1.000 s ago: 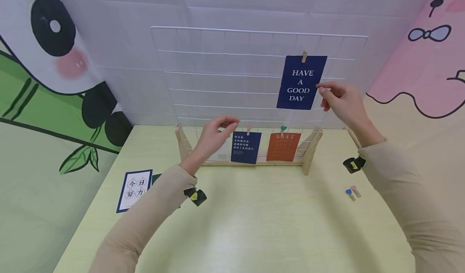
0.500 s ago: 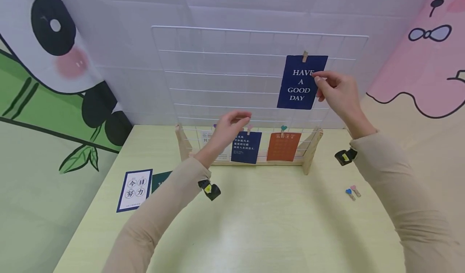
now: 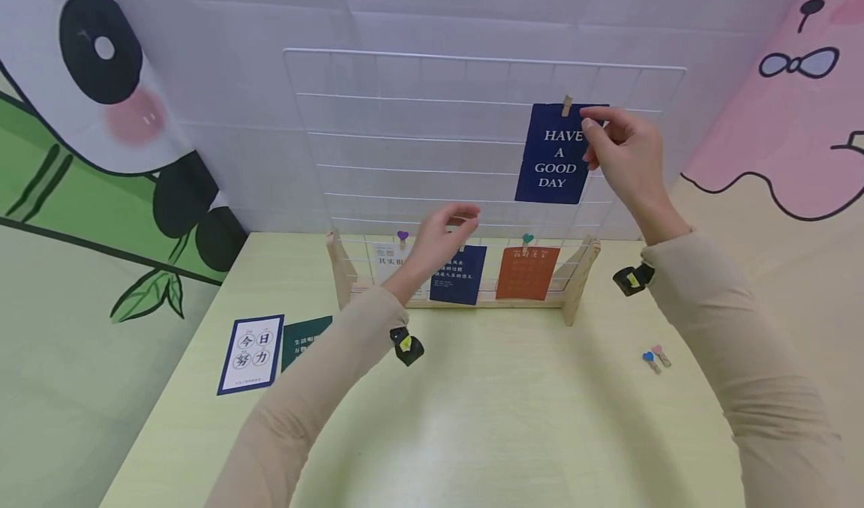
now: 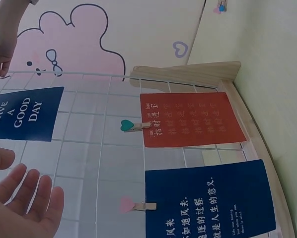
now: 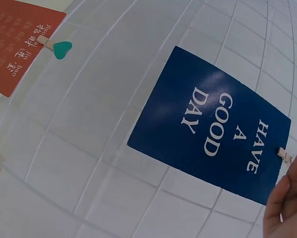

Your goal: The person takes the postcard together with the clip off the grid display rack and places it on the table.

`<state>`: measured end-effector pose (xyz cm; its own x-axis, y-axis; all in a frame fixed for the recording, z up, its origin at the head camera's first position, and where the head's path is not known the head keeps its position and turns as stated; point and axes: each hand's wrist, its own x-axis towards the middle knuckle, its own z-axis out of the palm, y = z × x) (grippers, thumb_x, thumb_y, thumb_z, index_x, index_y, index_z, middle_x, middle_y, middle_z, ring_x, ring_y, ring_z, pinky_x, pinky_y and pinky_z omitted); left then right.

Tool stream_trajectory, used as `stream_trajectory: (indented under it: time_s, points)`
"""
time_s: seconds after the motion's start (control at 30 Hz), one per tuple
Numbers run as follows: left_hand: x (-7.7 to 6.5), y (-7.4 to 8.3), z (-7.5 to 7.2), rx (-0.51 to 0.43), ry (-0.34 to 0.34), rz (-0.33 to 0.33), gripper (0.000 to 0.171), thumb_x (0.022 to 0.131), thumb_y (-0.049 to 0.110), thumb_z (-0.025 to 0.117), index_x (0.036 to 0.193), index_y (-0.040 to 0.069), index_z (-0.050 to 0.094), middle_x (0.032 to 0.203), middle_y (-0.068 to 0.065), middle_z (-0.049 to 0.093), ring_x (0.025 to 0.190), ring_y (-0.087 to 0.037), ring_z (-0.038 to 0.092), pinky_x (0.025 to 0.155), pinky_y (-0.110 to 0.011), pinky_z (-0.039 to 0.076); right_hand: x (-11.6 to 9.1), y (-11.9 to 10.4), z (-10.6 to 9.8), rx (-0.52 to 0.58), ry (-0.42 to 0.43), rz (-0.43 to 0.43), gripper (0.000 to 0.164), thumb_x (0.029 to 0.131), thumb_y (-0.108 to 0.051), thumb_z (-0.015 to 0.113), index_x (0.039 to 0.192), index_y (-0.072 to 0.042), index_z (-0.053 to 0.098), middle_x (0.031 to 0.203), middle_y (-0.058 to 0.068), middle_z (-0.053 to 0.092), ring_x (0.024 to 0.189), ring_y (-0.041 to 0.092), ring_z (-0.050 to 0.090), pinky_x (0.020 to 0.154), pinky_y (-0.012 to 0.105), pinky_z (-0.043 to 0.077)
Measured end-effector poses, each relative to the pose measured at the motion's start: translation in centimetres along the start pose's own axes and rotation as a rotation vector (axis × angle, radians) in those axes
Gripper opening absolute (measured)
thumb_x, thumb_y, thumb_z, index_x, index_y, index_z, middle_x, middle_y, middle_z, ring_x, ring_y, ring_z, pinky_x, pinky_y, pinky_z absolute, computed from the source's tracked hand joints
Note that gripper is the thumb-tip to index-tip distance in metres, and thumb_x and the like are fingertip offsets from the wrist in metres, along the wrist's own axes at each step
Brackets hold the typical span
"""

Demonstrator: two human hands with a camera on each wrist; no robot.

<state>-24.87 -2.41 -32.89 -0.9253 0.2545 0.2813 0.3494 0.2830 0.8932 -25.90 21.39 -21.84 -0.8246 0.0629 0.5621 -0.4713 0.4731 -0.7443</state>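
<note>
A dark blue card [image 3: 550, 155] reading HAVE A GOOD DAY hangs on the upper right of a white wire grid rack [image 3: 405, 169], held by a small wooden clothespin [image 3: 566, 106] at its top edge. My right hand [image 3: 629, 149] is at the card's upper right corner, fingertips beside the clothespin, thumb and index finger close together, nothing seen between them. In the right wrist view, my right hand's fingers [image 5: 277, 198] are just beside that same clip. My left hand [image 3: 437, 244] hovers before the lower grid, fingers loosely bent and holding nothing, overlapping a blue card with Chinese text [image 3: 459, 287].
An orange card [image 3: 526, 274] and a white card [image 3: 386, 260] hang low on the rack, above its wooden base [image 3: 499, 305]. On the table, a blue-bordered card [image 3: 250, 354] and a green card [image 3: 304, 337] lie left; two heart clothespins [image 3: 655, 359] lie right.
My right hand has risen along the blue card's right side to its upper corner. My left hand has moved right and slightly up. The hanging cards have stayed put.
</note>
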Motion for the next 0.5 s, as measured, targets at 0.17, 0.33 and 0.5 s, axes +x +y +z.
stream_trajectory:
  time_s: [0.17,0.33,0.5]
  points:
    - [0.6,0.1,0.5,0.02,0.007,0.002,0.027,0.09,0.017,0.052,0.114,0.008,0.055,0.107,-0.002,0.055,0.098,-0.014,0.049,0.08,-0.023,0.043,0.4,-1.2,0.1,0.005,0.015,-0.024,0.025,0.087,-0.012,0.055,0.107,0.001,0.061,0.054,0.0,0.051,0.045,0.01,0.048,0.047,0.017,0.041]
    - [1.3,0.3,1.0,-0.009,0.018,-0.006,0.028,0.09,0.019,0.052,0.115,0.009,0.054,0.108,-0.001,0.055,0.097,-0.013,0.049,0.079,-0.021,0.043,0.6,-2.5,0.1,-0.02,0.004,-0.016,0.027,0.087,-0.011,0.053,0.111,0.001,0.059,0.054,-0.001,0.05,0.045,0.009,0.047,0.049,0.018,0.041]
    - [1.8,0.9,1.4,-0.035,0.021,-0.011,0.03,0.089,0.02,0.054,0.117,0.01,0.053,0.109,0.0,0.055,0.098,-0.012,0.05,0.079,-0.021,0.043,1.8,-1.5,0.2,-0.04,-0.02,0.019,0.03,0.089,-0.017,0.052,0.117,-0.009,0.057,0.055,0.001,0.052,0.046,0.011,0.048,0.046,0.019,0.039]
